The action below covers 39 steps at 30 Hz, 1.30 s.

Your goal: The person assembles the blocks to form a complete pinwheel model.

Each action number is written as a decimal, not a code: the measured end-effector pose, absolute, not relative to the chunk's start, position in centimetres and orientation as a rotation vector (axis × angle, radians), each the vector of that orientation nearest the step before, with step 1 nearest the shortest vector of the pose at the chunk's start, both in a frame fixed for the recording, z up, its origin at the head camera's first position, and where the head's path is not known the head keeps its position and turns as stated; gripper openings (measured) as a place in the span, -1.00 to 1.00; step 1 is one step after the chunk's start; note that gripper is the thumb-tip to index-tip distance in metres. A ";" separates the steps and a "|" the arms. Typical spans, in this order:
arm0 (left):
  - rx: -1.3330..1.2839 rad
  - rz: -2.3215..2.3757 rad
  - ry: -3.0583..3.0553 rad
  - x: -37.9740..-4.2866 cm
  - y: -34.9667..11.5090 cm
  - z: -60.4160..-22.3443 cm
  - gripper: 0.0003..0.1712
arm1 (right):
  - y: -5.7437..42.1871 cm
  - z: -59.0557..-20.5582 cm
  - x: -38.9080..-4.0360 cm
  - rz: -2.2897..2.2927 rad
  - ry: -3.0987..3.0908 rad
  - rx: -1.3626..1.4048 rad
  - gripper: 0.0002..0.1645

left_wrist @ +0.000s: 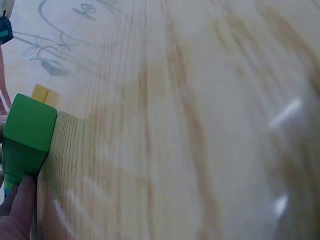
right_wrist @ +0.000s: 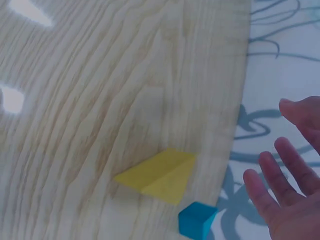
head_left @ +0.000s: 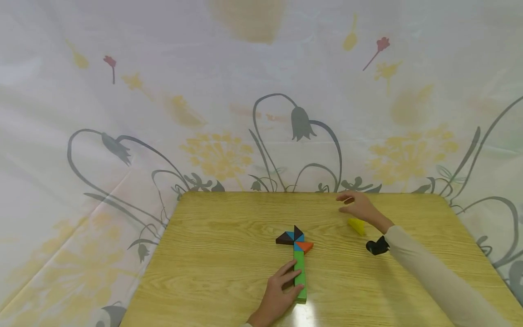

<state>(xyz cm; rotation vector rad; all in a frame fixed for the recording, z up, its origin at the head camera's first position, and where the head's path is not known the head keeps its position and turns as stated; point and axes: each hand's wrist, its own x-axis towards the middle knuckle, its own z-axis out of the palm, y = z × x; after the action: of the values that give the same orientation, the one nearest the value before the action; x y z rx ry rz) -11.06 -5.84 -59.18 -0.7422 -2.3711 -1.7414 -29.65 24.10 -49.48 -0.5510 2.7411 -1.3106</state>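
Green blocks form a straight bar on the table, topped by dark, blue and orange triangular blocks that spread like blades. My left hand rests on the bar from its left side, fingertips and thumb on the green. In the left wrist view, the green block shows its end, with a finger touching it. My right hand is raised near the table's back edge with fingers apart, holding nothing. Near it lies a yellow triangular block. The right wrist view shows a blue block beside that yellow one.
The wooden table reaches back to a white cloth printed with flowers. A small black device sits at my right wrist, by the sleeve.
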 end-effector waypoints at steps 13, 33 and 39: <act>-0.704 -1.737 -2.400 -10.9 -5.8 -58.8 -0.56 | 27.7 -51.0 -28.4 -1.393 2.845 -0.324 -0.49; -0.723 -1.768 -2.372 -10.6 -5.6 -56.8 -0.60 | 28.9 -54.8 -28.8 -1.547 2.968 0.029 -0.45; -0.713 -1.793 -2.407 -10.2 -5.9 -55.7 -0.60 | 28.3 -55.8 -29.3 -1.596 2.965 0.143 -0.51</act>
<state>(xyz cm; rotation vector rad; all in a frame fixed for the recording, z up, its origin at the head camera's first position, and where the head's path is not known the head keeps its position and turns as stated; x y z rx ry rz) -10.25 -5.90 -55.70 -0.7128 -2.4072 -1.7925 -29.29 28.30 -55.79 0.1430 2.9649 -1.5956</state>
